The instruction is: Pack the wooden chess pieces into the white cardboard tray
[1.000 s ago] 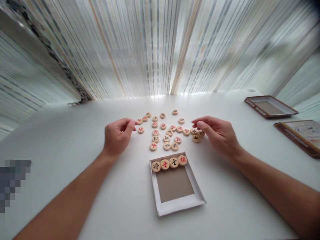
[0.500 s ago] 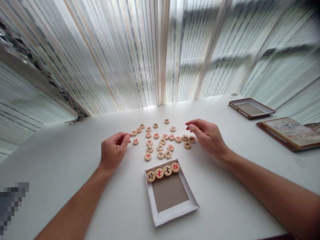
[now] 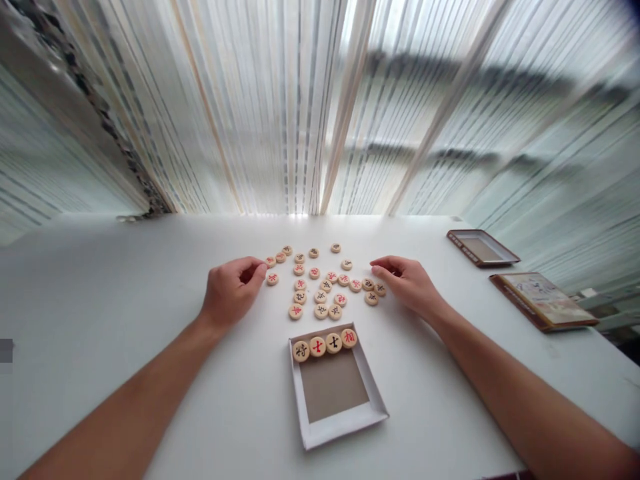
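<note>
Xiangqi pieces, round pale wood discs with red or black characters, lie scattered on the white table. My left hand [image 3: 234,293] is curled, thumb and forefinger drawn together, right beside a red-marked xiangqi piece [image 3: 271,262]; whether anything is between the fingertips is hidden. Across the scatter, my right hand [image 3: 407,283] is half open over the table, thumb and forefinger a little apart and nothing visible between them. Nearest it are a few black-marked pieces, one being a xiangqi piece [image 3: 380,290]. A shallow white box tray [image 3: 343,424] in front holds several pieces in a row along its far side.
To the right sit a brown-edged box lid or tray [image 3: 463,252] and, closer, a flat box with a picture cover [image 3: 550,300]. A striped string curtain [image 3: 270,120] hangs behind the far table edge.
The view has tilted and shifted, so the boxes on the right appear lower and further left. Both hands stay beside the scattered pieces; the row in the tray looks the same.
</note>
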`<state>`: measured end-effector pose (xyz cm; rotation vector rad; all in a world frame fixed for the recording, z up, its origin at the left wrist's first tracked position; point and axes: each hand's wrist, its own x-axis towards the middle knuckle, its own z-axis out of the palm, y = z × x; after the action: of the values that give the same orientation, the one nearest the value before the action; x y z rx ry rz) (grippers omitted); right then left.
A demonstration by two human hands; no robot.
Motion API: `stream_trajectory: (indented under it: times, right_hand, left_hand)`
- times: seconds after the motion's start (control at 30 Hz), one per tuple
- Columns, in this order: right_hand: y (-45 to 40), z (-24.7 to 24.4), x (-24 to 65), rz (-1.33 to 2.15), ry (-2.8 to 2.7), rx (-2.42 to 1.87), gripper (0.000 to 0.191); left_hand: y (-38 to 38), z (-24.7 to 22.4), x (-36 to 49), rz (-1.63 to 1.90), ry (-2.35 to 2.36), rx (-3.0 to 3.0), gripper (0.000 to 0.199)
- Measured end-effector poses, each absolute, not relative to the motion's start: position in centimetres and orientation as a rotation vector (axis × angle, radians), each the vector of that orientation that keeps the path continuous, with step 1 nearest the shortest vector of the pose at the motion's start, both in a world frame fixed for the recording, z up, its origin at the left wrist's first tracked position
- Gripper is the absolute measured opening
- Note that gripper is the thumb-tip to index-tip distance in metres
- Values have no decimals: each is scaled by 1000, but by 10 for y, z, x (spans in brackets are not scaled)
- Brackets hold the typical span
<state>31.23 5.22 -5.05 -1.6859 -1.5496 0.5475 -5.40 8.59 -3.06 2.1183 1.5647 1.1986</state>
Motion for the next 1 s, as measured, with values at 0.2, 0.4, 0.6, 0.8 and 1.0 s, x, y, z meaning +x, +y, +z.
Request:
stream_trajectory:
  times: [0.2, 0.4, 0.6, 0.8, 1.0]
  right_hand:
    - [79, -42, 311, 621, -1554, -1786, 45]
    - [128, -28, 282, 542, -1755, -1911, 51]
    - [145, -24, 256, 487, -1985, -1888, 35]
    - [108, -13, 250, 385, -1907, -1667, 25]
    - [45, -15, 216, 725, -1772, -1263, 41]
  left_hand:
    - [87, -32, -50, 1220, 1518, 2096, 30]
    - [89, -36, -48, 1228, 1472, 2083, 28]
    - [90, -38, -46, 1245, 1434, 2065, 26]
    - [87, -34, -43, 1286, 1344, 1982, 22]
    - [62, -29, -21, 1229, 1119, 1798, 28]
